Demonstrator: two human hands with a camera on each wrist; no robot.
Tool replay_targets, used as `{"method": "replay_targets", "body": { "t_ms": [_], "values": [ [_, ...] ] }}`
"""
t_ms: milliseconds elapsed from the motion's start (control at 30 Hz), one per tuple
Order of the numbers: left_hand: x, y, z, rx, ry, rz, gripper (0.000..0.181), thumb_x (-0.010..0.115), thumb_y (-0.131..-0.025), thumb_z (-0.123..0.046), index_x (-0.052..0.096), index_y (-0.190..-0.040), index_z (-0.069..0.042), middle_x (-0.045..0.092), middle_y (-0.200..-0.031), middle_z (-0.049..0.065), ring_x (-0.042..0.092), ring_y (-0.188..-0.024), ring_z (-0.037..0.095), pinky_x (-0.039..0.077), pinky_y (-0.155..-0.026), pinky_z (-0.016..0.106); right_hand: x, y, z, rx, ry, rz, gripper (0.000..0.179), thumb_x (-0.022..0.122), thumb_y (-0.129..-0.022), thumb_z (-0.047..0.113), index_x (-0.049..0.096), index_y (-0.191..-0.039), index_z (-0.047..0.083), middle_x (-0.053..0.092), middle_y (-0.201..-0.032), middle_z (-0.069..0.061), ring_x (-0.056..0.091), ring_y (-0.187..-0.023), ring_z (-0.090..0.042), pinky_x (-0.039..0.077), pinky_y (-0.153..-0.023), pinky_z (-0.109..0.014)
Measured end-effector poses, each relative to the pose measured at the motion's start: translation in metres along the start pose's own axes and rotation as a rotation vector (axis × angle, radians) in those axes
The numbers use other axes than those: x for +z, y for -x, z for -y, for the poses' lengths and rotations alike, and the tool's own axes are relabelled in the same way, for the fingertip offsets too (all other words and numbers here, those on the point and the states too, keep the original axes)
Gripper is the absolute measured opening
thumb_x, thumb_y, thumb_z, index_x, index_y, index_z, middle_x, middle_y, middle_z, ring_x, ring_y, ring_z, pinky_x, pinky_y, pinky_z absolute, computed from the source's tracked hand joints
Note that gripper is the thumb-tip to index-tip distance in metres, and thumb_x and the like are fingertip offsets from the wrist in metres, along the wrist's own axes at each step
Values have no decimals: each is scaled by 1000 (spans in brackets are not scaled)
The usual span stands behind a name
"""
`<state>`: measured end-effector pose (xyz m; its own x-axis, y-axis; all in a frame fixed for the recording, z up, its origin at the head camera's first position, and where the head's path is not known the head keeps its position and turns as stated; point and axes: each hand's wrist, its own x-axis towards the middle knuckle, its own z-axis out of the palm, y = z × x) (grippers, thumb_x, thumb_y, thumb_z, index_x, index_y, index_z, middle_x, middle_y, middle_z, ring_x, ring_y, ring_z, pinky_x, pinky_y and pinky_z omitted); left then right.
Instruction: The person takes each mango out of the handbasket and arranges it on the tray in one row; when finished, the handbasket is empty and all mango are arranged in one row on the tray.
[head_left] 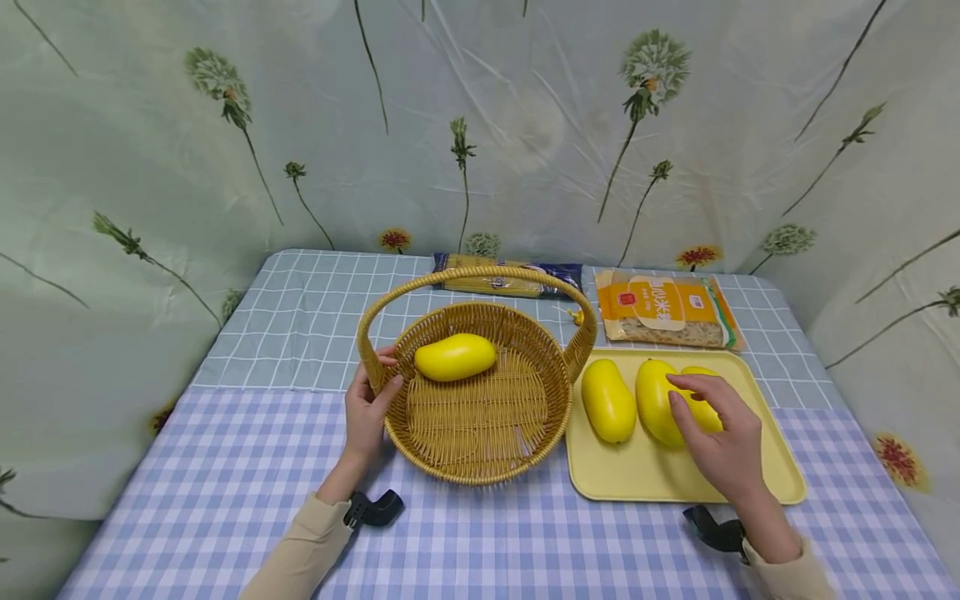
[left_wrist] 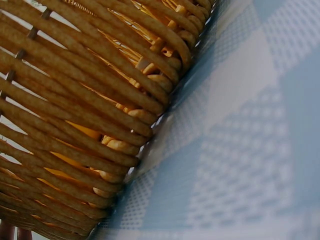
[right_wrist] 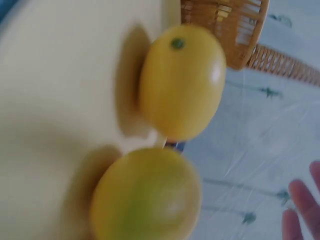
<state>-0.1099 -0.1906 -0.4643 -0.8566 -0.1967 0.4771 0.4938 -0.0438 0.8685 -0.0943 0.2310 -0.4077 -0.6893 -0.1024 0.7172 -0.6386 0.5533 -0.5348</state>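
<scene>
A round wicker basket [head_left: 480, 421] with a tall arched handle stands at the middle of the table, one yellow mango [head_left: 454, 357] lying inside near its back left. My left hand [head_left: 366, 421] grips the basket's left rim at the foot of the handle, thumb over the edge. On the right, a pale yellow tray [head_left: 622, 482] carries a left mango [head_left: 608, 402], a middle mango [head_left: 656, 402] and a right one [head_left: 707, 414], partly covered by my right hand [head_left: 726, 437]. That hand hovers with bent, parted fingers and holds nothing. In the right wrist view its fingertips [right_wrist: 302, 202] are apart from the mangoes.
Behind the basket lies a long pack of pasta [head_left: 495, 284]. An orange-labelled bag of grain [head_left: 666, 310] lies behind the tray. A small yellow item [head_left: 577, 317] sits by the handle. Checked cloth [head_left: 247, 467] covers the table, and a flowered curtain [head_left: 540, 125] hangs behind it.
</scene>
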Motion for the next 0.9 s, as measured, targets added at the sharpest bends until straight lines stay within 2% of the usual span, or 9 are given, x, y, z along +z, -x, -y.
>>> {"method": "replay_targets", "body": {
  "t_ms": [67,200,400,533,700,900],
  "values": [
    [0,0,0,6,2,0,21,52,-89,14,46,-108,19,45,-128,33,44,-121,30,35,-98,26,6,-3,3,-72,-40,19,21,66,-88,11,67,-99,-7,65,-92,-19,55,-91,-10,41,-83,-16],
    [0,0,0,0,-6,-2,19,52,-90,11,47,-107,17,45,-128,32,45,-121,29,36,-98,27,18,-14,16,-210,-92,63,39,58,-95,31,68,-93,-7,66,-86,-17,57,-85,-15,41,-85,-16],
    [-1,0,0,-22,-11,-4,20,53,-90,10,47,-108,17,46,-129,31,45,-121,27,35,-98,27,39,-30,34,-347,-143,105,36,56,-96,29,69,-91,-4,68,-85,-13,60,-78,-24,43,-83,-18],
    [0,0,-2,-21,-15,-6,20,52,-90,11,47,-108,18,46,-129,31,45,-121,26,36,-98,26,55,-40,44,-420,-167,137,30,57,-95,26,70,-93,-2,68,-88,-10,62,-78,-24,46,-81,-23],
    [0,-1,-2,-16,-5,-3,21,52,-89,13,46,-108,19,45,-129,32,46,-121,25,35,-98,25,73,-52,61,-481,-185,183,24,57,-95,23,70,-98,3,68,-92,-6,62,-81,-21,48,-76,-30],
    [0,0,-1,-22,-2,-5,21,52,-89,13,46,-108,19,45,-128,32,46,-120,25,36,-97,24,92,-66,79,-456,-188,293,21,60,-93,22,69,-106,8,66,-99,-1,61,-89,-16,49,-78,-30]
  ]
}}
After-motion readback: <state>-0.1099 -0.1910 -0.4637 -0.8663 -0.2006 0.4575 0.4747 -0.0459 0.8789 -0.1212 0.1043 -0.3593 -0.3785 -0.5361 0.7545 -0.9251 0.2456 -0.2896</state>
